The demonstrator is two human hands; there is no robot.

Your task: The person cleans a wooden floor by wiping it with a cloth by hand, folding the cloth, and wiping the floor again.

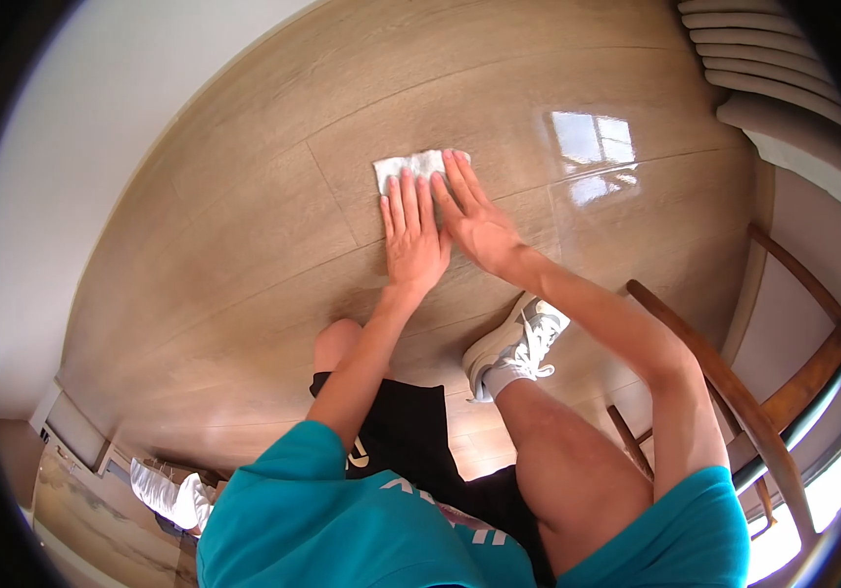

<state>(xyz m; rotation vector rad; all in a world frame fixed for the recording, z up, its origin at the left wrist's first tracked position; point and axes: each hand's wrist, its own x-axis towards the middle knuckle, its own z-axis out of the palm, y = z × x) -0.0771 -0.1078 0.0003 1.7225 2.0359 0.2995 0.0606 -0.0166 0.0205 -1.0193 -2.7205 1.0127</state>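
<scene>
A small white cloth lies flat on the wood-look floor. My left hand rests on its near edge, palm down, with the fingers stretched forward. Beside it, my right hand also lies flat, its fingertips on the cloth's right end. The two hands touch or nearly touch near the thumbs. Neither hand grips the cloth; the fingers only press over it and hide part of its near side.
A wooden chair stands at the right. A grey-white sneaker is planted behind my right hand. White wall borders the floor on the left, and a grey ribbed piece sits at upper right. Window light reflects off the floor.
</scene>
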